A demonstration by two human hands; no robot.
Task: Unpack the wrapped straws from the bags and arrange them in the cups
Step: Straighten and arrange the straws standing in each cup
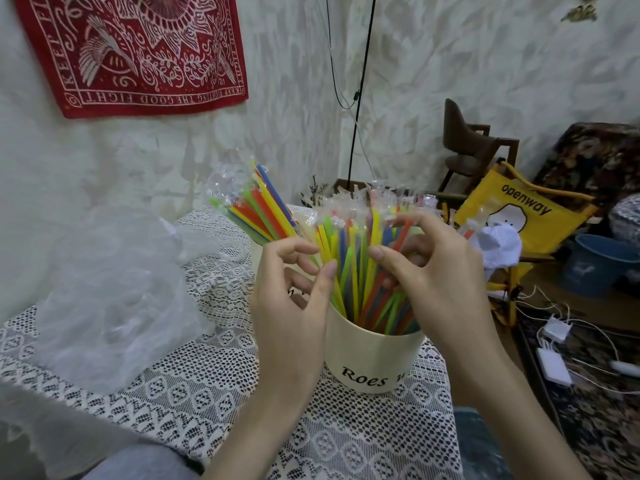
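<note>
A cream cup (367,358) lettered "Roes" stands on the lace-covered table (194,386), packed with wrapped straws (349,258) in yellow, green, orange and blue. My left hand (291,306) is at the cup's left rim, its thumb against the straws and its fingers curled loosely. My right hand (433,271) reaches over the cup's right side, fingers and thumb curled round part of the bundle. A second bunch of wrapped straws (259,209) leans left behind my left hand; its cup is hidden.
A crumpled clear plastic bag (114,289) lies on the table's left. Right of the table stand a yellow "openway" bag (519,216), a wooden chair (474,150) and a blue tub (599,265). Chargers and cables (557,348) lie on the patterned carpet.
</note>
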